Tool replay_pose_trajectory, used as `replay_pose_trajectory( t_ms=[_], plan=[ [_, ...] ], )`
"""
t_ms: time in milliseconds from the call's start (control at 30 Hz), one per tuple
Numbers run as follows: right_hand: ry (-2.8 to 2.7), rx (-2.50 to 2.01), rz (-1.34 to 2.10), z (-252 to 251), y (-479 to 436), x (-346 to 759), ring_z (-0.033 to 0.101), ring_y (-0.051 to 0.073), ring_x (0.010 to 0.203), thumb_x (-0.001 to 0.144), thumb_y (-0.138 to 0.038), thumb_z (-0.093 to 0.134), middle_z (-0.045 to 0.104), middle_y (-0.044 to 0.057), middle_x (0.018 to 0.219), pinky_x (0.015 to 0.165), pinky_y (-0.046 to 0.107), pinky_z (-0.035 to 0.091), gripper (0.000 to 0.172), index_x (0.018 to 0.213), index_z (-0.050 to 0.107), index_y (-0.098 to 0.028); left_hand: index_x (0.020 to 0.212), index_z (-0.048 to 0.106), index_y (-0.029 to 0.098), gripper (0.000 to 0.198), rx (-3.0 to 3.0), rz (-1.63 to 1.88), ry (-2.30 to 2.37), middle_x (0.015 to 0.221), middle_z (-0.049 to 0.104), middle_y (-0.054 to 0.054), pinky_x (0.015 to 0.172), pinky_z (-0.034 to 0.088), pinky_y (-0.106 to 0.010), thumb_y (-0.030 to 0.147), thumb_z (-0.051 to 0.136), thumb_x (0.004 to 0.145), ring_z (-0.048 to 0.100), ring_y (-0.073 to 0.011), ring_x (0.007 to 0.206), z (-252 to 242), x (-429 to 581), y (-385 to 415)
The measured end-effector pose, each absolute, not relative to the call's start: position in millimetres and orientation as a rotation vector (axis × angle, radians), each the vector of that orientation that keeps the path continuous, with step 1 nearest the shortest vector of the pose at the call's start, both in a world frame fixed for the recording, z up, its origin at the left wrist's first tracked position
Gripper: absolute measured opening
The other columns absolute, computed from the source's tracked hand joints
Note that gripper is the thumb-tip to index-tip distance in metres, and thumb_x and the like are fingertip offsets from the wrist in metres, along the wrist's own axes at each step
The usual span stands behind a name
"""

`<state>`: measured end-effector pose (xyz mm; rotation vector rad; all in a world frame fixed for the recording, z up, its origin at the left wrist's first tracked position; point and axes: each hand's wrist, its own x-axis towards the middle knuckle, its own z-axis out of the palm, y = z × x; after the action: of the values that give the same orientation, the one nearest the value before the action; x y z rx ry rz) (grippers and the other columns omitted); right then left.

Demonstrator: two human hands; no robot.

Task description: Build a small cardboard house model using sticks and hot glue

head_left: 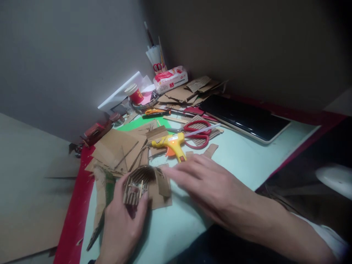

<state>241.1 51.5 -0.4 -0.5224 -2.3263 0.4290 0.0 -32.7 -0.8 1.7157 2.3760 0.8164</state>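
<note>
A small cardboard model (162, 187) with an arched corrugated roof and a flat base sits at the front of the table. Thin light sticks and a ridged strip show inside its arch. My left hand (125, 216) is closed around the model's left side, thumb at the front. My right hand (203, 183) reaches in from the right, fingers stretched out and slightly blurred. Its fingertips are at the model's upper right edge; whether they touch it I cannot tell. A yellow hot glue gun (172, 142) lies just behind my right hand, beside red-handled scissors (199, 134).
Cardboard sheets (115, 146) lie behind the model, and a green-marked scrap (100, 198) lies left. A dark-screened tablet (244, 117) rests at right. Behind stand a red paper cup (135, 94), a tissue pack (172, 79) and a holder of white sticks (156, 57).
</note>
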Motion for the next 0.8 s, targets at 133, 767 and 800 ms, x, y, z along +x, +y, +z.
replay_pose_trajectory(
  t_ms=[133,767,800],
  plan=[
    [-2.458,-0.414,0.329,4.5,50.4,228.5,0.051,0.026,0.081,0.099,-0.009,0.041,0.064,0.010,0.097,0.078,0.045,0.049,0.051,0.147,0.056,-0.021,0.142,0.048,0.024,0.054,1.857,0.753,2.213,0.118,0.075,-0.011,0.082,0.060,-0.045,0.053,0.052,0.096,0.075,-0.0308,0.101,-6.7,-10.4,-33.0],
    [-1.765,-0.511,0.750,18.5,61.1,224.8,0.073,0.014,0.088,0.096,-0.010,0.066,0.077,0.000,0.096,0.081,0.024,0.056,0.016,0.106,0.070,-0.021,0.130,0.068,0.034,0.059,1.061,1.483,1.469,0.130,0.075,-0.008,0.104,0.058,-0.051,0.073,0.044,0.094,0.067,-0.0340,0.126,3.7,-4.5,-43.7],
    [-1.745,-0.506,0.739,18.0,60.4,223.3,0.073,0.014,0.088,0.095,-0.010,0.066,0.078,0.001,0.096,0.080,0.025,0.056,0.017,0.107,0.070,-0.021,0.134,0.067,0.034,0.061,1.128,1.439,1.483,0.133,0.073,-0.009,0.106,0.056,-0.056,0.071,0.035,0.097,0.064,-0.0352,0.131,3.1,0.6,-46.1]
  ],
)
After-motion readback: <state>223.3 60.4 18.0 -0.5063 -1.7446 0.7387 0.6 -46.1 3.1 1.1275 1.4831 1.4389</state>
